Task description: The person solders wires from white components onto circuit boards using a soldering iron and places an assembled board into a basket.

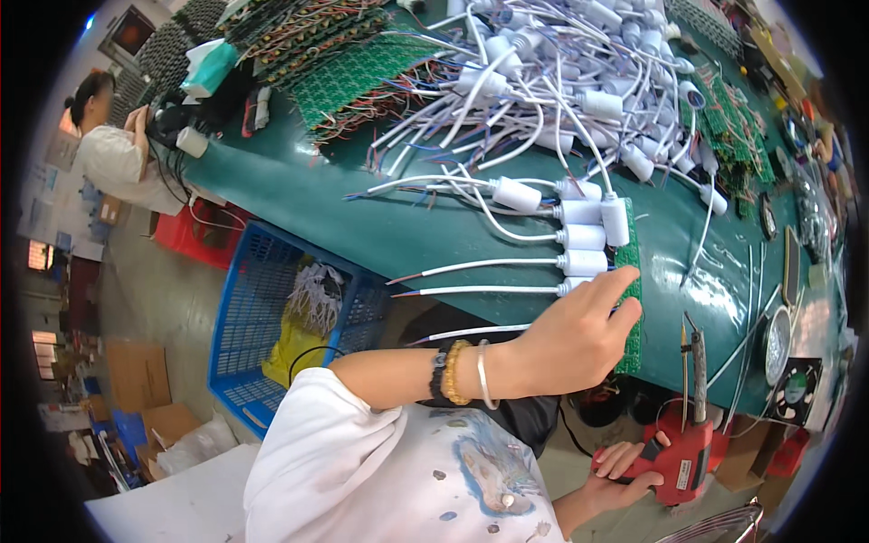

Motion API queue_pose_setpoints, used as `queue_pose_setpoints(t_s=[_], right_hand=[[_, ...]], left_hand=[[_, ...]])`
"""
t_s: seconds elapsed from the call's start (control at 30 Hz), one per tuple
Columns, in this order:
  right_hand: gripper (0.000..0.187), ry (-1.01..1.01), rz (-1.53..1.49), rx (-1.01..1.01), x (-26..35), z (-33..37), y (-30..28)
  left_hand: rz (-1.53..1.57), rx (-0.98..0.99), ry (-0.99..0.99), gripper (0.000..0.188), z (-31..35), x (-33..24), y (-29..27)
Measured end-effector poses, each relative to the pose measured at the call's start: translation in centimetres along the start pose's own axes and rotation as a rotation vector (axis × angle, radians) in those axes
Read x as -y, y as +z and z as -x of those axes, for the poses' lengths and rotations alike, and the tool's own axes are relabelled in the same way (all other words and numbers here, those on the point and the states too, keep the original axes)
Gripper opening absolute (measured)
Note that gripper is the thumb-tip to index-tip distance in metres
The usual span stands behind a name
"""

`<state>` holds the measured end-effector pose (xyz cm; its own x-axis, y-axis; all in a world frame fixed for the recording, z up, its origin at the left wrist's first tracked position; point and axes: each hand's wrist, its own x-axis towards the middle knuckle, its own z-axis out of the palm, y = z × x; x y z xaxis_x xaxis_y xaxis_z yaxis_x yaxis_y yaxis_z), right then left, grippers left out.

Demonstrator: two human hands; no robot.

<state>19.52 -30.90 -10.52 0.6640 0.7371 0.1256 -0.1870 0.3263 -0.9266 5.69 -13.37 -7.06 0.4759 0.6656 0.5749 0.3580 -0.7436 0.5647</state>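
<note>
My left hand (579,330), with bracelets at the wrist, reaches over a green circuit board strip (629,244). Its thumb and fingers are closed at the board's edge; what they pinch is hidden. Beside it, several white cylindrical connectors (584,237) with white cables lie in a row along the board. One more connector (615,222) rests across the row's end. At the lower right, below the table edge, my right hand (625,475) grips a red soldering gun (681,462), its tip pointing up toward the table.
A large heap of white cabled connectors (561,81) covers the far table (299,204). Stacked green boards (362,77) lie far left, more boards (733,136) at the right. A blue crate (240,317) stands left below. A round metal tin (777,344) sits right. Another person (118,158) works far left.
</note>
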Motion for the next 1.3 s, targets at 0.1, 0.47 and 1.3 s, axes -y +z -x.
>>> queue_pose_setpoints(t_s=[0.1, 0.47, 1.3], right_hand=[[0.067, -0.012, 0.031, 0.007, 0.1, -0.1, 0.0], [0.067, -0.017, -0.033, 0.113, -0.3, -0.4, -0.2], [0.058, -0.074, 0.648, 0.232, -1.3, -1.3, 2.6]], left_hand=[[-0.315, -0.135, -0.011, 0.025, 0.0, 2.7, -3.8], [-0.348, -0.044, -0.165, 0.029, -0.7, 4.4, -9.0], [0.358, 0.248, -0.231, 0.025, 4.9, -3.4, 0.2]])
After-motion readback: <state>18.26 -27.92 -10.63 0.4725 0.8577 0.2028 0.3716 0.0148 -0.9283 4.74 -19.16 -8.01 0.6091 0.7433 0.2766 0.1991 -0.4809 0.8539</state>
